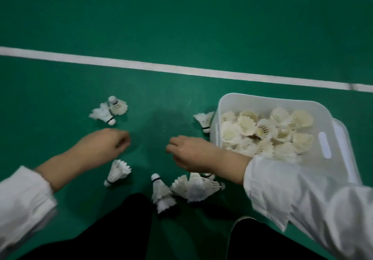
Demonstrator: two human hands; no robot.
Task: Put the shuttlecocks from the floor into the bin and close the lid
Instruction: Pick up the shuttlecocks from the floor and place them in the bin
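Both empty, fingers curled: left hand [105,144], right hand [188,152]. Shuttlecocks [119,172] scattered on floor [60,28] left of bin [327,138]; nearest lies below left hand, cork toward wearer.

We see the bin [238,102] on the floor [161,28] at the right, shuttlecocks piled inside it. One shuttlecock [204,119] lies just beside its left wall. Two more [110,111] lie well to the left, and a cluster [193,186] sits nearest us, with one single shuttlecock [118,172] left of it.
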